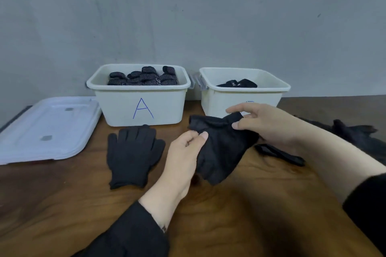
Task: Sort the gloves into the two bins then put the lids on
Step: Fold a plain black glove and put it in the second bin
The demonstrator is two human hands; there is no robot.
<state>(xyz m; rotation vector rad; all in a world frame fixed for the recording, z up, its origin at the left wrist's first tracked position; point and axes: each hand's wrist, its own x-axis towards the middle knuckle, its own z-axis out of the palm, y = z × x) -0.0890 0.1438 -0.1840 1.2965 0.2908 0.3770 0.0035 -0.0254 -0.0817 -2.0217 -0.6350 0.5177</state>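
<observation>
My left hand (183,152) and right hand (265,125) are bare, no rings that I can see. I wear black long sleeves: the left sleeve (133,233) ends at my wrist, while the right sleeve (367,204) sits further up, leaving my forearm uncovered.

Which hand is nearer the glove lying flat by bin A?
Left. The left hand is just right of the flat glove; the right hand is farther right, by the other bin.
</observation>
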